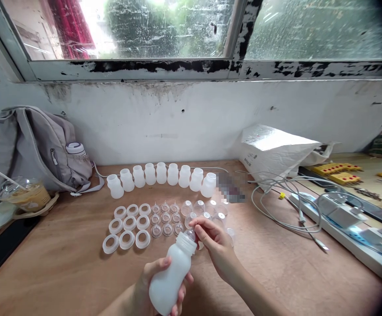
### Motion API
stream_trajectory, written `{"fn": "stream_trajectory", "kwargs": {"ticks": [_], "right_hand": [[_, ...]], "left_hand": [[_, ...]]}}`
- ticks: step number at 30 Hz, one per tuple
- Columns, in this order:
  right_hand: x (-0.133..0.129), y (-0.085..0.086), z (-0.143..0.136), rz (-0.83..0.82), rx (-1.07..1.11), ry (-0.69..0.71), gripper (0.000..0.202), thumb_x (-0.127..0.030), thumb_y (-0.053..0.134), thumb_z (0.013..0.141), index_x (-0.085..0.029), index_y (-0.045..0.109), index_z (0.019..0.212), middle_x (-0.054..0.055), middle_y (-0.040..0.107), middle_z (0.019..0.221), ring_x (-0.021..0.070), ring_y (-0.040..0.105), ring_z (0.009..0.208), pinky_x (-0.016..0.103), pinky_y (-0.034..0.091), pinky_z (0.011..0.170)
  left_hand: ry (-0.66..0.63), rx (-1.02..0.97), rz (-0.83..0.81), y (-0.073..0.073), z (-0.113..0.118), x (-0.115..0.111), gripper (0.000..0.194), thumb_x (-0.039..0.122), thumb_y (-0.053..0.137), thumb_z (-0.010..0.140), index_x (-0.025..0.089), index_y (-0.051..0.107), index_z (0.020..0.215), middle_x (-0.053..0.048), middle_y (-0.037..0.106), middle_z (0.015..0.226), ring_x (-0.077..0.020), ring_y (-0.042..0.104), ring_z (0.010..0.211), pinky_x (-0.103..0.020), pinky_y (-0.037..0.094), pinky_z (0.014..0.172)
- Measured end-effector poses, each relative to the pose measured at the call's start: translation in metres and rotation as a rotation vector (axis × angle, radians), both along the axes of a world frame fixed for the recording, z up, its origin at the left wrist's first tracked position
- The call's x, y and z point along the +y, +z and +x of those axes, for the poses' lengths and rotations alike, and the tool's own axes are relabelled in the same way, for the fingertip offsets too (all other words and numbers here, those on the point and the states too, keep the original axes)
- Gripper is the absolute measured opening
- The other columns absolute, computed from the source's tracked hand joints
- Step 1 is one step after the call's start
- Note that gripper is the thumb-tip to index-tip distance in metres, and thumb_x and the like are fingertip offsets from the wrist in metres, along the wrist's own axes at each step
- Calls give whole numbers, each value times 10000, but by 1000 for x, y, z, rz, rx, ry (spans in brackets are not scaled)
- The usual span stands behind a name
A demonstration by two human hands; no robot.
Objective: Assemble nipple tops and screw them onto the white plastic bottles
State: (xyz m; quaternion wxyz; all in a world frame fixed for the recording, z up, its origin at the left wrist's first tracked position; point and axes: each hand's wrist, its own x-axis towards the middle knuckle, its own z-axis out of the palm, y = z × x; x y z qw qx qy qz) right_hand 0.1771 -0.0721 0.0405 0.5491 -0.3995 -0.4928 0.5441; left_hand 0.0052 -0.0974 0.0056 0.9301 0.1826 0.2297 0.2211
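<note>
My left hand [146,281] wraps around a frosted white baby bottle [171,281], which leans with its threaded neck up and to the right. At that neck sits a clear bottle nipple [190,234], its tip pinched between the fingers of my right hand [220,248]. Whether the nipple is fixed in the neck, I cannot tell. Just beyond lie rows of white screw rings [142,246], clear nipples [165,217] and clear domed caps [186,207]. My right hand hides some of the caps. An arc of several frosted bottles [161,173] stands behind them.
A grey backpack [39,145], an iced drink [26,193] and a black phone-like slab [3,250] are on the left. To the right are a silvery-white bag [273,151], tangled white cables [260,208] and a power strip [336,235]. A wall [164,118] with a window closes the back.
</note>
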Motion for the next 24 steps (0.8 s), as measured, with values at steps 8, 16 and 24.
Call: {"fn": "stream_trajectory", "kwargs": {"ticks": [8, 16, 24], "right_hand": [[-2, 7, 0, -92, 124, 27, 215, -336, 601, 751, -215, 603, 929, -4, 507, 735, 119, 480, 626, 214, 390, 493], [1, 7, -1, -119, 68, -16, 269, -398, 640, 728, -163, 528, 663, -58, 400, 483, 58, 327, 433, 176, 275, 394], [0, 7, 3, 0, 25, -81, 207, -374, 594, 774, -171, 585, 806, -30, 486, 551, 94, 446, 491, 226, 364, 470]], "left_hand": [[-10, 1, 20, -2, -1, 2, 547, 521, 501, 684, 18, 610, 869, -47, 574, 558, -125, 552, 377, -184, 297, 295], [-18, 41, 68, -4, 0, 0, 536, 510, 494, 671, 20, 628, 842, -57, 567, 539, -118, 542, 369, -183, 316, 314], [-16, 71, 277, 4, -3, -2, 504, 476, 561, 653, 17, 632, 850, -88, 580, 567, -123, 533, 412, -194, 373, 360]]}}
